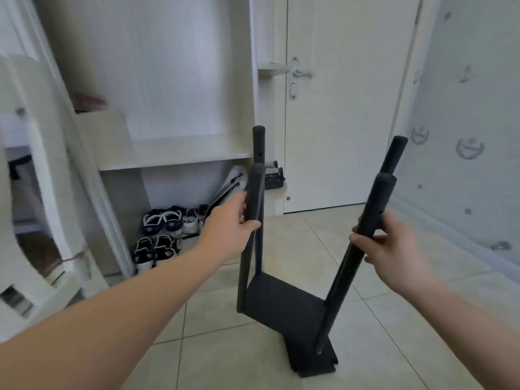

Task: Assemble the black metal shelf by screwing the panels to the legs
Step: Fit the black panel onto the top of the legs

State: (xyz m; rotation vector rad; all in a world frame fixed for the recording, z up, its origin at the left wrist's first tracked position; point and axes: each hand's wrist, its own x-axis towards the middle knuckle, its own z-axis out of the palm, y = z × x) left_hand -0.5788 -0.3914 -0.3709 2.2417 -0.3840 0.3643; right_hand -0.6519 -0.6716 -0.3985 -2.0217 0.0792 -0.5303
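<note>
- Tiled floor point(225, 347), white door point(337, 108) behind.
- Black shelf point(284, 308) stands on floor: one low panel joined to four legs; upper panels apparently unfitted.
- Left hand point(233, 220) grasps near-left leg point(253, 204).
- Right hand point(377, 243) grasps near-right leg point(363, 240).

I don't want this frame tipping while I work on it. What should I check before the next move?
1. Left hand grips near-left leg: ok.
2. Right hand grips near-right leg: ok.
3. Far-left leg and far-right leg standing: ok.
4. Legs fastened tight to panel: cannot tell.
5. Panel flat on floor: cannot tell.
6. Shoes apart from the legs: ok.
</note>
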